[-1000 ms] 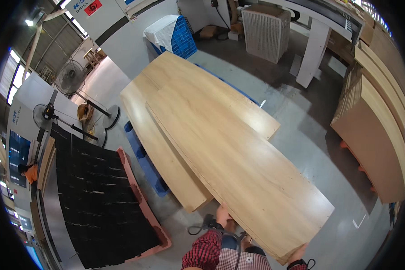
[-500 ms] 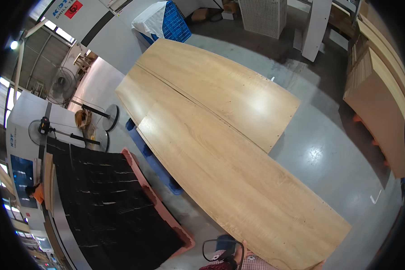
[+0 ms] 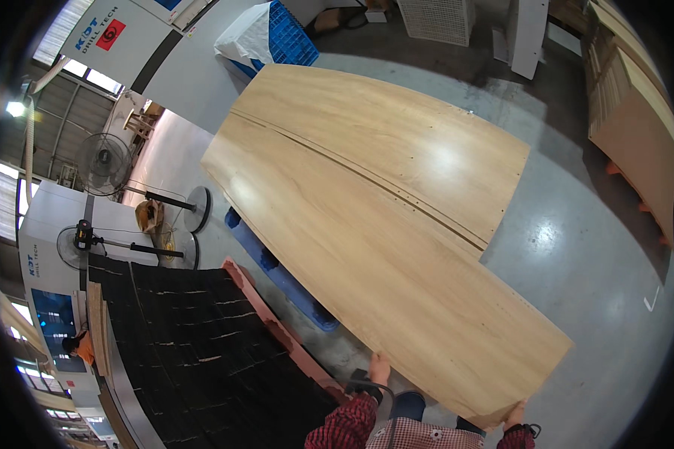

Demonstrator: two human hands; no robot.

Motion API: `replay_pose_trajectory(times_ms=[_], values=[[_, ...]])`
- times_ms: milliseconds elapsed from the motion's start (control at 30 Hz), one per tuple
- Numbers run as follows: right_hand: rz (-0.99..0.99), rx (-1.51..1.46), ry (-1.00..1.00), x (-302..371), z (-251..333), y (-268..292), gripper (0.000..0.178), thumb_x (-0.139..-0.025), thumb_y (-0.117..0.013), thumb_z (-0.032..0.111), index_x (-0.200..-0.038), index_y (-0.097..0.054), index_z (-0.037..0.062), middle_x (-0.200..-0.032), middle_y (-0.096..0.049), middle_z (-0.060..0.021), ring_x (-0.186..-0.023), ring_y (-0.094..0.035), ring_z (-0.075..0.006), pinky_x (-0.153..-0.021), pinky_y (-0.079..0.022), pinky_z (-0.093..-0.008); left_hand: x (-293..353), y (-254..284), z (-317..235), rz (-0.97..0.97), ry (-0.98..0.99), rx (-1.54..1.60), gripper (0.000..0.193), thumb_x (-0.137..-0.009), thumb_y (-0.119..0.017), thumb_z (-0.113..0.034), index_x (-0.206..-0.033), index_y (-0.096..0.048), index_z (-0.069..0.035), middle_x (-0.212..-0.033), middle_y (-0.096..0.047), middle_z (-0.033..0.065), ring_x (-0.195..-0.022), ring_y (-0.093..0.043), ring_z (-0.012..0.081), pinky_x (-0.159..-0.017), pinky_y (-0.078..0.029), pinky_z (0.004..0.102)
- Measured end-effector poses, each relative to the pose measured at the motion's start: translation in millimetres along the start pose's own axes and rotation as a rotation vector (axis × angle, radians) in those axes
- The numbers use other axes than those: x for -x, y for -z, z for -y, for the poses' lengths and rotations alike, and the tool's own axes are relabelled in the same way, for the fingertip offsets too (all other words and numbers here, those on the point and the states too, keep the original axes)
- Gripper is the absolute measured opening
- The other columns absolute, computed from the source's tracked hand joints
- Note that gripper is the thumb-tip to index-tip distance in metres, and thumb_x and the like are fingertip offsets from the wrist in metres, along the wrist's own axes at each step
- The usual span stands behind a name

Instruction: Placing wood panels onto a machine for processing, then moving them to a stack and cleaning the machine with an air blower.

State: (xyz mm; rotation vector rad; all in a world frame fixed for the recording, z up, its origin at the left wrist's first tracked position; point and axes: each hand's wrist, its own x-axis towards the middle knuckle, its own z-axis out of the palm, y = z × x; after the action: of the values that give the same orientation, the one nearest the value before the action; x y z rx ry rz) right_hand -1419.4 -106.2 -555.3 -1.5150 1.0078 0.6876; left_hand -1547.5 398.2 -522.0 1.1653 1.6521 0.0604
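Observation:
A long wood-grain panel (image 3: 397, 277) lies lengthwise in front of me, its near end toward my body. My left hand (image 3: 380, 368) is closed around the panel's left edge, the thumb side on top and the other fingers mostly hidden. At the near end, my right hand (image 3: 515, 415) grips the edge close to the corner, its fingers partly out of sight underneath. Alongside, on the far right, lies a second wood-grain panel (image 3: 397, 135) with small drilled holes, a narrow gap between the two.
Black streaked panels (image 3: 195, 337) rest on a reddish pallet (image 3: 277, 329) at left. A blue pallet (image 3: 292, 292) shows below the wood panels. Stand fans (image 3: 135, 247) and a blue crate (image 3: 292, 37) are farther off. Stacked boards (image 3: 636, 127) stand at right; an orange-clad person (image 3: 82, 346) is far left.
The near panel has slid away from me, and its far end now lies about level with the board beneath it. Both hands and sleeves show more fully. The view has shifted slightly.

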Motion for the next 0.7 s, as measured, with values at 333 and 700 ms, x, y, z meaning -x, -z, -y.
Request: replay_pose_trajectory(times_ms=[333, 700], values=[[0.215, 0.11, 0.034, 76.0, 19.3, -217.5, 0.052, -0.09, -0.031, 0.046, -0.114, -0.044, 0.002, -0.104, -0.055, -0.0104, -0.091, -0.055, -0.0232, -0.069, -0.047, -0.0367, -126.7, 76.6, -101.0, -0.054, -0.137, 0.423, 0.035, -0.082, -0.043, -0.01, -0.115, -0.038, -0.001, -0.11, -0.047, 0.0099, -0.098, -0.045, 0.0232, -0.085, -0.036, 0.0326], [0.455, 0.125, -0.121, 103.5, 70.3, -362.6, 0.038, -0.091, -0.035, 0.035, -0.11, -0.045, 0.0035, -0.096, -0.057, -0.0071, -0.083, -0.057, -0.0173, -0.065, -0.046, -0.0325, -176.3, 120.8, -179.5, 0.13, -0.112, 0.728, 0.025, -0.088, -0.038, -0.014, -0.108, -0.046, -0.003, -0.111, -0.05, 0.0082, -0.102, -0.046, 0.0206, -0.091, -0.034, 0.0322]])
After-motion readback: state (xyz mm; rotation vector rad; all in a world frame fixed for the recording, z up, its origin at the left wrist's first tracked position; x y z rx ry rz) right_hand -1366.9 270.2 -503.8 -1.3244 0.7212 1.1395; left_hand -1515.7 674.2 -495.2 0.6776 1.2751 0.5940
